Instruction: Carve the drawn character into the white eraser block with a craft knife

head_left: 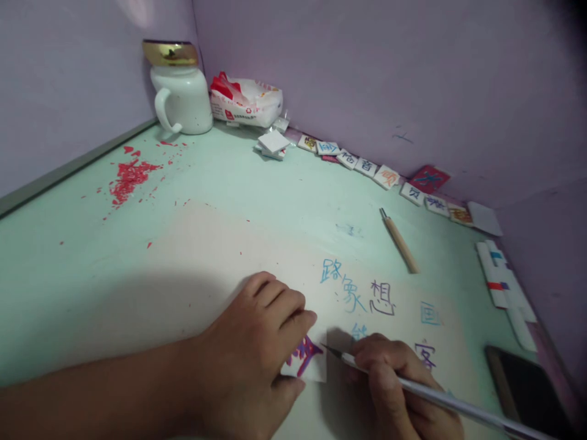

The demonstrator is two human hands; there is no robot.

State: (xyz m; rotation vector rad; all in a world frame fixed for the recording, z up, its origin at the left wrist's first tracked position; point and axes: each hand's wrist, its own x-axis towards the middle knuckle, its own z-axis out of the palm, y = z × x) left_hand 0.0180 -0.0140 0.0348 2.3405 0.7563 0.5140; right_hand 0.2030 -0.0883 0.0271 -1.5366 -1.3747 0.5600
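A small white square tile (pixel 316 368) with a purple and red character lies on a pale sheet of paper (pixel 270 256). My left hand (pixel 261 342) rests over its left part, fingers pressed together and thumb at its lower edge, holding it down. My right hand (pixel 394 385) is closed in a pen grip round a slim silver craft knife (pixel 440 397). The knife's dark tip is at the tile's right edge; whether it touches cannot be told. Handwritten blue and purple characters (pixel 380 297) show on the paper beyond my right hand.
Red shavings (pixel 131 180) lie at the back left, near a white mug (pixel 186 98) and a tissue pack (pixel 247 101). Character tiles (pixel 365 166) line the wall. A wooden-handled carving tool (pixel 398 241), white markers (pixel 504 284) and a dark phone (pixel 527 391) are on the right.
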